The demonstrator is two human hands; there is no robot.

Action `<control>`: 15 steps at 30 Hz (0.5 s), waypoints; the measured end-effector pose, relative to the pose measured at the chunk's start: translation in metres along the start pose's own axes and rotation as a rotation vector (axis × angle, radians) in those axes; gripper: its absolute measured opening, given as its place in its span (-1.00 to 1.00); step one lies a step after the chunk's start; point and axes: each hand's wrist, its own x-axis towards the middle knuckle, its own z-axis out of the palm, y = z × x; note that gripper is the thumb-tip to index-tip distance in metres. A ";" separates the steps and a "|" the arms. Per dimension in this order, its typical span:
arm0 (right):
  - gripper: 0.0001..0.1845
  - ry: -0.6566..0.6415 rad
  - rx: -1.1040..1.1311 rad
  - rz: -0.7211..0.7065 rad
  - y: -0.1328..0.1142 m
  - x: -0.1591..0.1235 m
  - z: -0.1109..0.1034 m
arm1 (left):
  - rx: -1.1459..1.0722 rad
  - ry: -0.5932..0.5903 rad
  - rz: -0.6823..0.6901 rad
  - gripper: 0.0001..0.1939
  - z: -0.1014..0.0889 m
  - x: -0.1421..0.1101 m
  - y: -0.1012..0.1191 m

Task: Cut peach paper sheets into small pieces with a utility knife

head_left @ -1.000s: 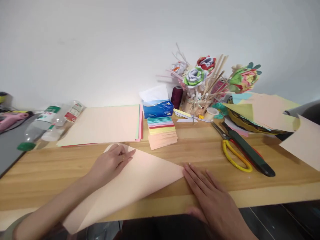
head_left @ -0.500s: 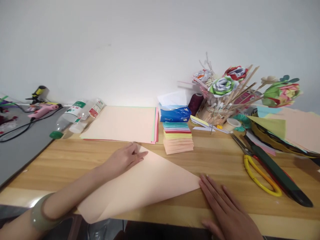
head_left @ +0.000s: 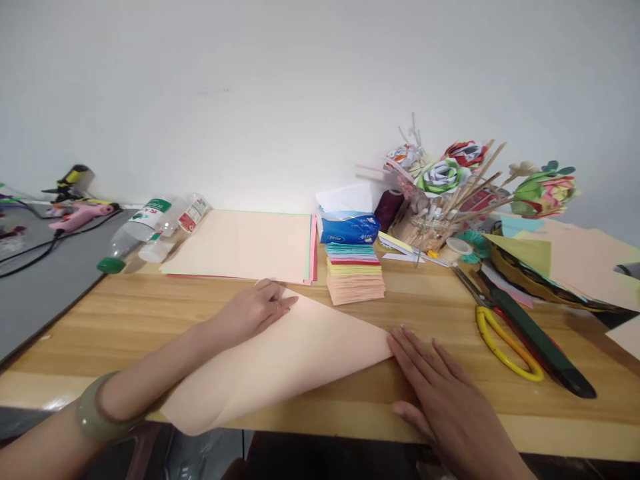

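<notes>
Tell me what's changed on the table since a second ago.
The view swung left, bringing the whole pink plastic glue gun into frame. Nothing visibly taken up or let go: the left hand and flat right hand still touch the pale peach, folded-over paper sheet.

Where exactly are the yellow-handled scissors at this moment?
In the head view, the yellow-handled scissors lie at right on the wooden table, beside the long dark-green tool, beyond the right hand.

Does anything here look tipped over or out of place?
Mildly: a green-capped bottle and another bottle lie on their sides, not upright. The near corner of the peach sheet pokes past the front edge of the table. I see no spill.
</notes>
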 end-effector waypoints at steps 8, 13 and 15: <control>-0.03 -0.423 0.376 -0.085 -0.032 0.067 -0.016 | -0.133 -0.164 0.021 -0.62 -0.019 0.008 -0.005; 0.03 -0.518 0.592 -0.121 -0.037 0.089 -0.026 | -0.167 -0.212 0.022 -0.62 -0.026 0.012 -0.005; -0.01 -0.501 0.642 -0.140 -0.039 0.096 -0.025 | -0.153 -0.223 0.034 -0.62 -0.025 0.011 -0.007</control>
